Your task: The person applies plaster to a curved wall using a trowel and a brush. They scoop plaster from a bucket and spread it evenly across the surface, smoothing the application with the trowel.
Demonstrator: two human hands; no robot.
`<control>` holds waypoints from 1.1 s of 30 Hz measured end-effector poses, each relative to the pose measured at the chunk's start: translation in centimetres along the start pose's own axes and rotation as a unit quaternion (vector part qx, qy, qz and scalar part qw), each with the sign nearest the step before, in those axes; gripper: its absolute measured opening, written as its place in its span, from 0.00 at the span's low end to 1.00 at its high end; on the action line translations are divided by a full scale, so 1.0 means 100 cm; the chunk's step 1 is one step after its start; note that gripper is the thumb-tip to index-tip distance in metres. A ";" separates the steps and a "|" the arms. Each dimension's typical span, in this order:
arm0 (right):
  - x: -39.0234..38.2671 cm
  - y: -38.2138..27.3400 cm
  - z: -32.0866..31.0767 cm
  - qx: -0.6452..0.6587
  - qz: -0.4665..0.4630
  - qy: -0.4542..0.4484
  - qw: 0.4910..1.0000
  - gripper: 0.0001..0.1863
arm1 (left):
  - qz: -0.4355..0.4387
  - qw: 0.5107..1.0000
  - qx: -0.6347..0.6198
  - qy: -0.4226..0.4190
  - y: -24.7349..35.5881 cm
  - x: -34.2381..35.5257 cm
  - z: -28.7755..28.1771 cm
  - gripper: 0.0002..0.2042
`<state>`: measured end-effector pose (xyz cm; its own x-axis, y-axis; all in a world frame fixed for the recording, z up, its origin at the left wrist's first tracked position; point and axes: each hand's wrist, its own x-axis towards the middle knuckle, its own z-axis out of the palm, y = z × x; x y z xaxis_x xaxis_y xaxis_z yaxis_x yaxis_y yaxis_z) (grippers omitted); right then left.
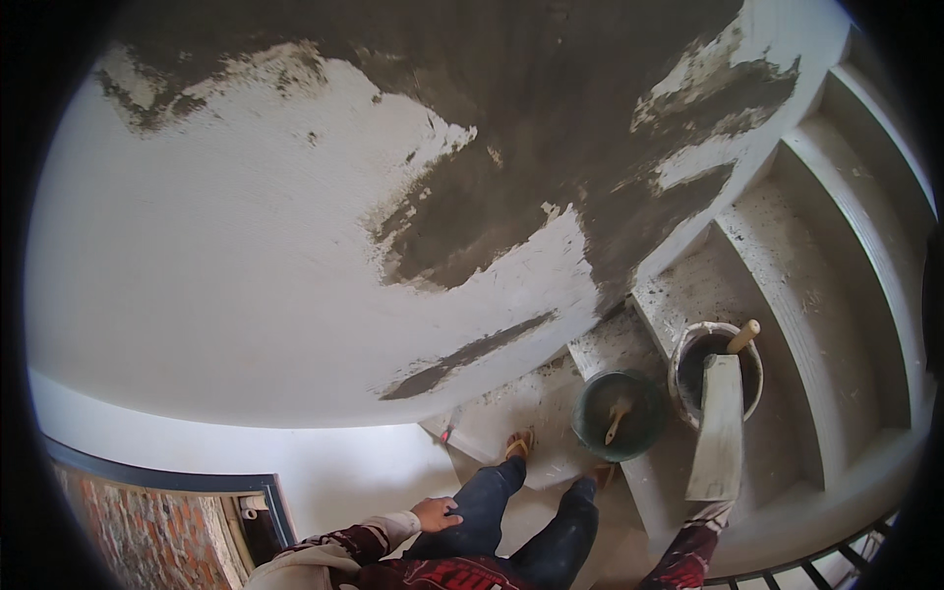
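My left hand (436,513) rests on my left thigh, its fingers loosely stretched and nothing in them. A long, flat, pale plastering float (721,433) extends from my right sleeve over the stairs. Its blade hides my right hand, which holds it from behind. The float's far end overlaps a white-rimmed bucket (675,379) with dark grey contents, where a tool with a wooden handle (744,335) leans on the rim. Just left of that stands a dark green bucket (587,442) with a paintbrush (617,421) inside.
Ahead rises a curved white wall (246,275) with patches of dark grey plaster (531,118). Winding stairs (796,256) climb to the right, spattered with plaster bits. A dark railing (816,573) runs at lower right. A window frame (177,474) shows brickwork at lower left. My sandalled foot (519,445) is near the wall.
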<state>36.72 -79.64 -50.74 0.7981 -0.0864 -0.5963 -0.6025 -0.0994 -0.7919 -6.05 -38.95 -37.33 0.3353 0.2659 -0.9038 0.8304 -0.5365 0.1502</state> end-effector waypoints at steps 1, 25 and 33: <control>-0.015 0.007 0.001 0.052 0.021 0.001 0.998 0.20 | -0.023 1.000 -0.001 0.010 0.017 -0.009 -0.022 0.30; -0.277 -0.129 0.304 0.177 -0.214 -0.406 0.871 0.21 | 0.320 0.508 0.022 0.799 -0.022 -0.232 -0.327 0.09; -0.331 -0.115 0.432 0.114 -0.371 -0.031 0.921 0.21 | 0.245 0.281 0.163 0.913 -0.107 -0.257 -0.406 0.20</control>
<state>17.59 -32.81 -27.55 0.9927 -0.0206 0.1185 0.1200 0.1037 -0.9874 -5.48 -7.58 0.59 0.2899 -0.0965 0.9522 0.5000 -0.8331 -0.2366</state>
